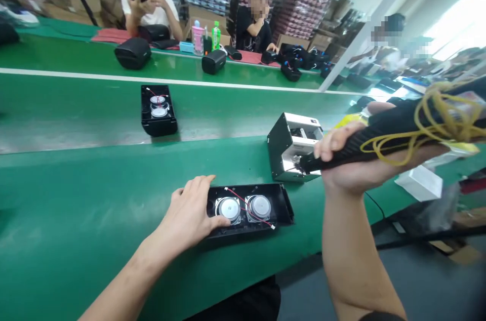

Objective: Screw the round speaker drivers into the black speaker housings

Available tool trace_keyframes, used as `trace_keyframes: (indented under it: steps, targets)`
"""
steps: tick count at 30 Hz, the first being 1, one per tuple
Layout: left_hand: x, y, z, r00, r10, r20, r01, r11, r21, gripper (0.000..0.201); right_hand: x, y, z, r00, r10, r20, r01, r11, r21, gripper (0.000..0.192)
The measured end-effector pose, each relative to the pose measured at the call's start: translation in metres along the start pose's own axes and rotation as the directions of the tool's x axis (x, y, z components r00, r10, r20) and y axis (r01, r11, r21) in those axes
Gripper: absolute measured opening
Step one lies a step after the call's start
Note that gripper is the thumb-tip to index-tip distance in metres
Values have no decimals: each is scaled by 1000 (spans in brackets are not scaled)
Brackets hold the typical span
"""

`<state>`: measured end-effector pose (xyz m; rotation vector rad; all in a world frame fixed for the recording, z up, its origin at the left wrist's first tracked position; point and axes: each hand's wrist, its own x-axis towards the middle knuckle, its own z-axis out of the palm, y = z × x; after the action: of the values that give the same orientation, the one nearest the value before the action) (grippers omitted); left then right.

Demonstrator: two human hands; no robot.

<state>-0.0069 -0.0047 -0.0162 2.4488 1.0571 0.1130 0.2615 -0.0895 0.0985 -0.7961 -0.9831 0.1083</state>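
Your left hand [192, 212] lies flat on the end of the open speaker housing [248, 209] at the near edge of the green bench [76, 199], steadying rather than clasping it. Your right hand [353, 159] is closed around a black electric screwdriver [383, 133], its tip at the metal screw feeder [292, 151]. The loose red wire [246, 207] over the two drivers could snag, and the housing could slide off the bench edge.

A worker's left hand [189, 214] rests on an open black speaker housing [250, 209] on the green conveyor belt [76, 199], while the right hand [351, 161] grips a black power screwdriver [383, 133] tangled with yellow cord [436, 123].
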Motion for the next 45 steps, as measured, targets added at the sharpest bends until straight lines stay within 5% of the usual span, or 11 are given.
trace_keyframes:
  steps: [4,7,10,21,31,35,45]
  targets:
    - [-5,2,-4,971,168,-170,-173,985,-15,73,12,10,-41,985,-66,-162,38,985,-169,70]
    - [-7,17,-9,848,416,-328,-441,897,-3,43,12,21,-54,975,-61,-215,17,979,-202,71]
    - [-6,34,-9,793,534,-293,-558,830,0,27,12,28,-61,969,-38,-243,-13,978,-207,71]
    - [9,44,12,784,611,-108,-610,791,47,30,15,37,-72,966,-14,-257,-37,980,-194,72]
    - [0,46,-2,802,592,82,-596,802,36,48,11,32,-73,969,31,-247,-73,984,-165,80]
    - [1,45,3,796,593,123,-605,789,107,74,0,17,-74,975,72,-212,-101,987,-125,79]
    - [4,48,8,796,593,122,-605,770,204,61,-31,-32,-48,973,228,29,-229,957,176,49]
